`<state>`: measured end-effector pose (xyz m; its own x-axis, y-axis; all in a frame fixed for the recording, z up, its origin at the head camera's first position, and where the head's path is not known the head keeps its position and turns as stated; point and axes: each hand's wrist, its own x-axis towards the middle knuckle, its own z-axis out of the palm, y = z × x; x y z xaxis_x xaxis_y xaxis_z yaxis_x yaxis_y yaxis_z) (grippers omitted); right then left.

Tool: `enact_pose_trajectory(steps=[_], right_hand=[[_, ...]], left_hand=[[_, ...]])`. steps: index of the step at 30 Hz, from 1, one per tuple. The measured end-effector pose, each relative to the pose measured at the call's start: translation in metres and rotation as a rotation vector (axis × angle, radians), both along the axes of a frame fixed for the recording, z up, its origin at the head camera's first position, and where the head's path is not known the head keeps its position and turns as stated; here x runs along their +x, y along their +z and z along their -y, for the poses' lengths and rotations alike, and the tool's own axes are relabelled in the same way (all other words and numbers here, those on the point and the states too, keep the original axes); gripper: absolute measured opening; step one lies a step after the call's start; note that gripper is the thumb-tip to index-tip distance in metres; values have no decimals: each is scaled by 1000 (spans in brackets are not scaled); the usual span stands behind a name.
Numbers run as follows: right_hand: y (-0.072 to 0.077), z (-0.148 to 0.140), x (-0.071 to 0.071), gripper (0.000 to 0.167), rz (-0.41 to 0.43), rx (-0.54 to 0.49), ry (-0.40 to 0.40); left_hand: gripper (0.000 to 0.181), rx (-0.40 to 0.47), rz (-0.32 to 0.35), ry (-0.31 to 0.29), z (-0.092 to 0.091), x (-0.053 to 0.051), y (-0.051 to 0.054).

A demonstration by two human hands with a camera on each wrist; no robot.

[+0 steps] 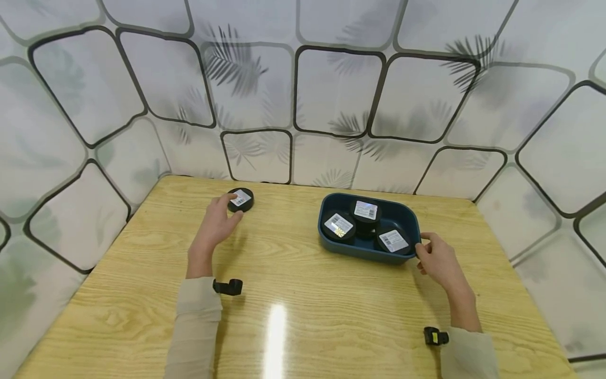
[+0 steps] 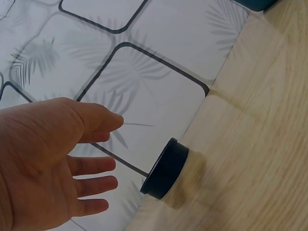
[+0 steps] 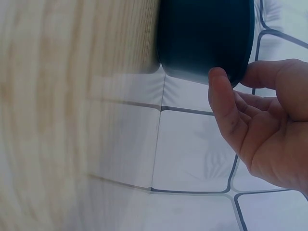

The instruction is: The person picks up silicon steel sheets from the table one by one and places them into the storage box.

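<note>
A flat round black container (image 1: 241,199) with a white label lies near the table's back edge, left of the middle. Over its near left side reaches my left hand (image 1: 216,221); in the left wrist view that hand (image 2: 57,159) has its fingers extended, with a gap between them and the container (image 2: 167,168). At the right, my right hand (image 1: 440,259) pinches the right end of a dark blue plastic bin (image 1: 364,253). The right wrist view has the thumb and fingers of that hand (image 3: 264,120) on the bin's rim corner (image 3: 207,38). Inside the bin sit several black labelled containers (image 1: 393,240).
The wooden table (image 1: 293,273) ends at a patterned curtain-like wall (image 1: 258,158) behind, with more of it on both sides. Bright glare (image 1: 275,337) falls on the table's front middle. A black strap device sits on each wrist.
</note>
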<state>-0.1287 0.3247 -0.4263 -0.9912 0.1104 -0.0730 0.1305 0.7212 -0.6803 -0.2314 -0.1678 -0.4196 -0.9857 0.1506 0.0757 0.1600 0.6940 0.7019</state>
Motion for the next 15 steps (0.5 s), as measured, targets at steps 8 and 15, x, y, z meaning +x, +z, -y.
enact_pose_trajectory(steps=[8, 15], right_hand=[[1, 0, 2, 47, -6, -15, -7], [1, 0, 1, 47, -4, -13, -12]], left_hand=[[70, -66, 53, 82, 1, -29, -6], [92, -113, 80, 115, 2, -48, -9]])
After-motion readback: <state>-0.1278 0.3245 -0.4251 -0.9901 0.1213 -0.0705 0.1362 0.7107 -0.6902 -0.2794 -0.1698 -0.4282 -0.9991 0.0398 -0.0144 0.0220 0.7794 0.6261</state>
